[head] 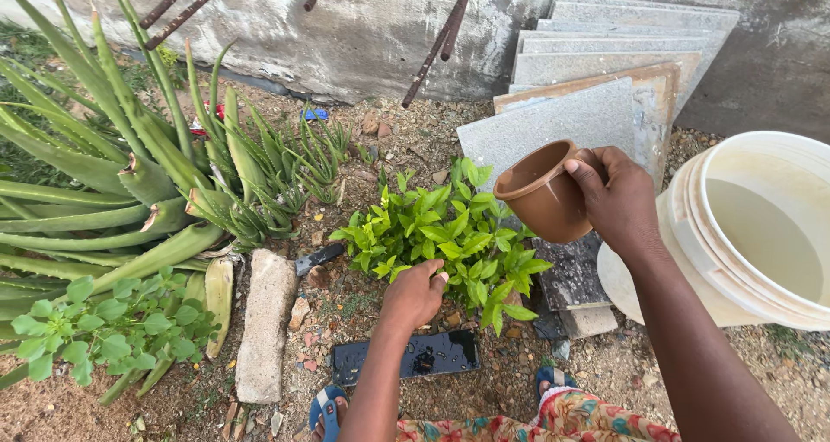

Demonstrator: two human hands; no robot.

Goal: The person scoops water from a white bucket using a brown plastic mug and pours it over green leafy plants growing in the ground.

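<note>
My right hand point(618, 200) grips a brown plastic mug point(543, 191) by its handle, tilted with its mouth toward the left, above a small leafy green plant point(441, 230) growing in the soil. My left hand point(415, 293) is down at the base of that plant, fingers curled among its lower leaves. No water is visible leaving the mug.
A white bucket point(735, 260) holding water stands at the right. Grey stone slabs point(596, 70) lean on the concrete wall. Large aloe plants point(130, 182) fill the left. A stone block point(264, 321), a dark wet tile point(406, 355), rusty rods point(441, 40) and my sandalled feet point(328, 407) are nearby.
</note>
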